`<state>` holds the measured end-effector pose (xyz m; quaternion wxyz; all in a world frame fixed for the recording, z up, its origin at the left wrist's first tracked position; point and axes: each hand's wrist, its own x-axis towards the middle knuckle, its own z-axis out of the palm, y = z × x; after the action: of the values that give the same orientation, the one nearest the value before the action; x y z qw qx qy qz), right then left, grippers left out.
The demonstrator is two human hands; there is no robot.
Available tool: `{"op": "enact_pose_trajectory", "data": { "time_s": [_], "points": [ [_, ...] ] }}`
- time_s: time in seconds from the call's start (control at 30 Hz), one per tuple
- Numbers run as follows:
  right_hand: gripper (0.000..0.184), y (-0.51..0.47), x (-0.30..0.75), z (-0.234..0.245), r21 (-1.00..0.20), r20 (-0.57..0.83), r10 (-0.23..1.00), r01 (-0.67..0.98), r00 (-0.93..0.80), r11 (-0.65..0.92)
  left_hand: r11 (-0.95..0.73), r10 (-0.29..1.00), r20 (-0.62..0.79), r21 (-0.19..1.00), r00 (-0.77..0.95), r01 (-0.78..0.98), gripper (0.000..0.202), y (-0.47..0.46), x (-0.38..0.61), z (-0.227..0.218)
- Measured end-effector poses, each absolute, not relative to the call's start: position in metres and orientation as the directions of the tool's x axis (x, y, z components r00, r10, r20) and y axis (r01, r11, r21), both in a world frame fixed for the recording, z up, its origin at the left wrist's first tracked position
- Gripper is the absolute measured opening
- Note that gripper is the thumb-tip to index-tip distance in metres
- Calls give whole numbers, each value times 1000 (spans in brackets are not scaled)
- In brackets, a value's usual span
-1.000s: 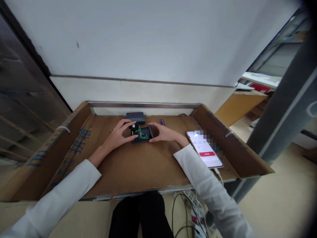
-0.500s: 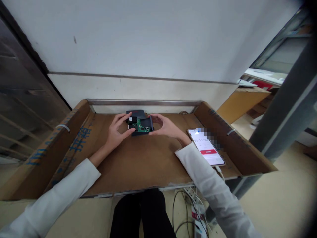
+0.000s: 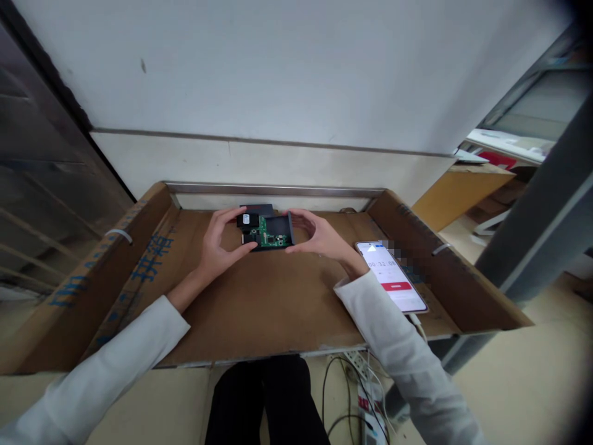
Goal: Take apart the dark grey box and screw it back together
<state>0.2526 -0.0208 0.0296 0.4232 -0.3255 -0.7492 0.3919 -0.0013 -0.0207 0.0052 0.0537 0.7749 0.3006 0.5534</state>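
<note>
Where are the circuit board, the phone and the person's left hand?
Circuit board (image 3: 265, 233): head view, its green surface.
Phone (image 3: 393, 275): head view, its lit screen.
Left hand (image 3: 215, 249): head view, middle of the hand.

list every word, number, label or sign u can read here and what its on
"00 32 08": phone screen, separators faint
"拼箱": blue print, left part of the cardboard tray, first character a bit blurred
Too blurred: the other blue print at left and the marks on the right wall
Too small: the white label on the circuit board and the text on the phone's red button
</note>
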Motion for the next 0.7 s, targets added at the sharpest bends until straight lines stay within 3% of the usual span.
{"op": "enact_pose_trajectory", "data": {
  "time_s": [0.13, 0.27, 0.47, 0.7],
  "points": [
    [80, -22, 250, 27, -851, 329, 835, 246, -441, 465, -834, 507, 827, 400, 242, 381, 56, -21, -2, 6],
    [81, -21, 248, 22, -862, 313, 834, 234, -454, 451, -828, 541, 817, 476, 200, 296, 54, -17, -1, 2],
    [79, -21, 243, 21, -898, 382, 834, 53, -397, 437, -811, 575, 810, 544, 118, 215, 48, -17, 4, 0],
    [82, -19, 243, 24, -911, 411, 841, -117, -352, 396, -830, 528, 838, 475, 140, 291, 54, -21, 4, 5]
  ]
}}
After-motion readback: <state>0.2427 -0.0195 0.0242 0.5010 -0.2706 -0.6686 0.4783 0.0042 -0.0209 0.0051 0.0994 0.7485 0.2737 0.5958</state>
